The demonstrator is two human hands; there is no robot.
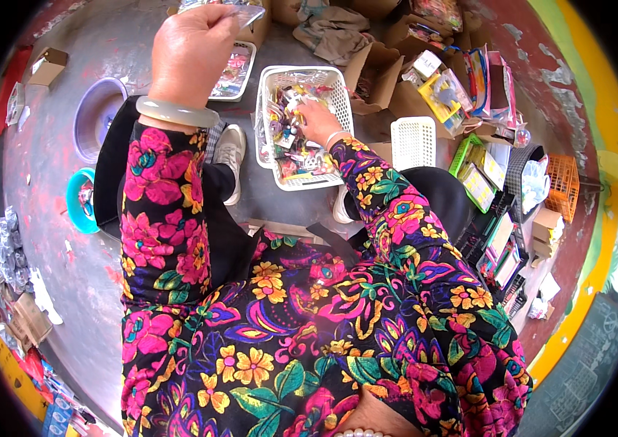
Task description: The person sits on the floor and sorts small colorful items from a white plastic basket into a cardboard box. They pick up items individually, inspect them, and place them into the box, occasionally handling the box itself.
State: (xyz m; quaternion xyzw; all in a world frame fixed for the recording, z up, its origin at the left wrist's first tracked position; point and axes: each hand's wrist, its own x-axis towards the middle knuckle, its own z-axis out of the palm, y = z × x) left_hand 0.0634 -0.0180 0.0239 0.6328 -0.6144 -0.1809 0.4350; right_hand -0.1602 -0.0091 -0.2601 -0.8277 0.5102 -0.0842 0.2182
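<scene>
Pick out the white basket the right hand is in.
The middle white basket: the right hand is among its small items, not in the white baskets on either side.

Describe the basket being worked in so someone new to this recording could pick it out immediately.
On the grey floor, look just ahead of the gap between the person's light shoes. There sits a rectangular white basket with small colourful items in it. Unlike the filled basket to its left and the smaller basket to its right, this one has the right hand in it.
</scene>
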